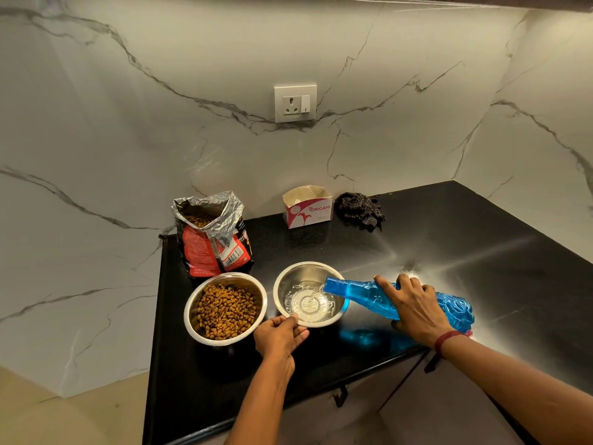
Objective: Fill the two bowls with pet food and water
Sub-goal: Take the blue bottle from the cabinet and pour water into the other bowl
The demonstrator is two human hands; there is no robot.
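Note:
Two steel bowls sit side by side on the black counter. The left bowl (192,303) is heaped with brown kibble. The right bowl (288,277) holds a shallow pool of water. My right hand (414,306) grips a blue plastic bottle (362,292), tipped on its side with its mouth over the right bowl's rim, and a thin stream of water runs into the bowl. My left hand (279,337) pinches the near rim of the right bowl. An open pet food bag (211,239) stands behind the left bowl, with kibble visible inside.
A small open cardboard box (308,208) and a crumpled dark cloth (361,210) lie at the back by the marble wall. A wall socket (295,103) is above them. The black counter (465,245) ends on the left beside the bag and in front near my arms.

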